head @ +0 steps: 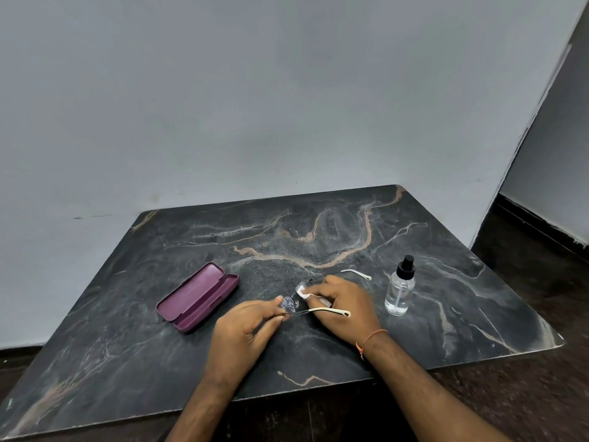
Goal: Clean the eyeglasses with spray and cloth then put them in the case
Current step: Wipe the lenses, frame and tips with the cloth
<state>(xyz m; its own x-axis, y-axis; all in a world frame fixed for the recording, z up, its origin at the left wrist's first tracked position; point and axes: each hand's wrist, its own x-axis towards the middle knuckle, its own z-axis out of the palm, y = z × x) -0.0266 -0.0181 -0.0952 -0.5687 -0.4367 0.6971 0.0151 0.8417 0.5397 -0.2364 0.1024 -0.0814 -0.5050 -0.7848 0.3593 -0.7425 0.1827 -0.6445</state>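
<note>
The eyeglasses (291, 304) have thin dark rims and pale temple arms, and they are held just above the table's middle. My left hand (247, 327) pinches the frame at the near lens and hinge. My right hand (342, 304) holds a small white cloth (303, 294) pressed against the far lens. One temple arm crosses in front of my right hand, the other sticks out behind it toward the right. A purple glasses case (198, 296) lies open to the left. A clear spray bottle (400, 287) with a black cap stands upright to the right.
All of this sits on a dark marble-patterned table (318, 237) pushed against a grey wall. The table's near edge runs just under my forearms. Dark floor shows to the right and in front.
</note>
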